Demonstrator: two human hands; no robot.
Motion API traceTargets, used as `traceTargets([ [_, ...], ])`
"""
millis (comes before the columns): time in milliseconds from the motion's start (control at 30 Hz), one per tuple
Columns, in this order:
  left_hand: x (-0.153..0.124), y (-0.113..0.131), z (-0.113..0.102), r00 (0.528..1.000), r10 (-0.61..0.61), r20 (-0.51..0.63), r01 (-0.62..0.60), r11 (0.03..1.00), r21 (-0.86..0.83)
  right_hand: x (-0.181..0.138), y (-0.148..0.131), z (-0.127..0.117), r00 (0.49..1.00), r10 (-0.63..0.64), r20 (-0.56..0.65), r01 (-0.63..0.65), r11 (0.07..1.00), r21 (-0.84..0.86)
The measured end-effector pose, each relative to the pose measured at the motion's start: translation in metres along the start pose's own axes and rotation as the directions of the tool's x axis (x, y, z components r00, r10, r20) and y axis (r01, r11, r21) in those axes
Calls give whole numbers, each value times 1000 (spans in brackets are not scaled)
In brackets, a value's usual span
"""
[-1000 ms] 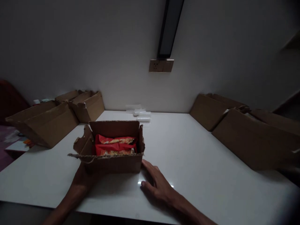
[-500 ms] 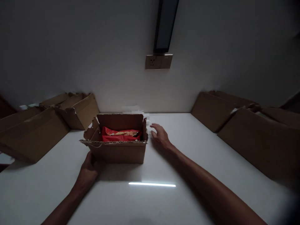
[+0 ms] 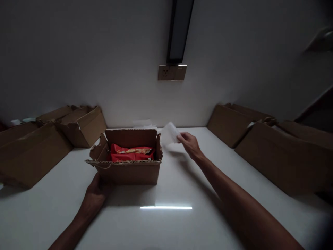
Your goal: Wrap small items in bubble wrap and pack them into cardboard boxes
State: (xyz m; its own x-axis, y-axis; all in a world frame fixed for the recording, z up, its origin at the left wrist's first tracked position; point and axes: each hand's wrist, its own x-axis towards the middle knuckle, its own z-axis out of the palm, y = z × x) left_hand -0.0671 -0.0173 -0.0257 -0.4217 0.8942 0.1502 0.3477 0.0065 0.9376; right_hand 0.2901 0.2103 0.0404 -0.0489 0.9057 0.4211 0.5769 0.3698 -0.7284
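Observation:
A cardboard box with torn, ragged upper edges stands upright and uncovered in front of me. Inside it lie red printed packets, apparently food pouches. My left hand grips the box at its lower left front corner, with most fingers in shadow. To the right of the box, my right hand pinches a whitish, see-through plastic piece by its edge, raised above the table. It is blurred; I cannot tell whether it is a bag or a sheet. More clear plastic lies behind the box.
Several cardboard boxes stand along the left and the right of the white table. A pale wall with a socket plate and a dark upright panel rises behind. A strip of light reflects off the tabletop.
My right hand has closed on a plastic piece from behind the box's right side and lifted it, moving slightly right. My left hand stays at the box. The view has shifted a little.

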Motion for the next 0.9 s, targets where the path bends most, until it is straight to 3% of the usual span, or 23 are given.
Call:
traceTargets([
  [167,-2,4,1,1000,3,-27,-2,1000,24,-69,27,-85,994,96,-46,-97,995,-22],
  [233,-2,2,1,999,-1,-34,2,999,36,-90,32,-106,984,112,-142,-121,991,-58],
  [300,-2,3,1,999,4,-50,-2,1000,26,-107,26,-111,973,99,-210,-117,991,-72],
  [367,-3,6,1,998,20,-55,-20,1000,5,-120,9,-97,987,60,-152,-68,996,-50],
  [433,-3,11,4,998,21,-67,-22,1000,-9,-131,-16,-68,1000,-3,23,3,1000,18],
  [500,-3,15,11,997,-10,-82,9,1000,-7,-138,-40,-32,978,-65,200,42,992,118],
  [567,1,19,23,995,-36,-96,37,999,5,-140,-57,3,949,-111,295,55,980,190],
  [700,18,22,56,992,-6,-129,16,997,79,-124,-57,41,963,-171,206,136,975,175],
  [900,45,21,85,994,34,-102,-23,994,107,-98,-14,28,974,-158,160,158,987,14],
])
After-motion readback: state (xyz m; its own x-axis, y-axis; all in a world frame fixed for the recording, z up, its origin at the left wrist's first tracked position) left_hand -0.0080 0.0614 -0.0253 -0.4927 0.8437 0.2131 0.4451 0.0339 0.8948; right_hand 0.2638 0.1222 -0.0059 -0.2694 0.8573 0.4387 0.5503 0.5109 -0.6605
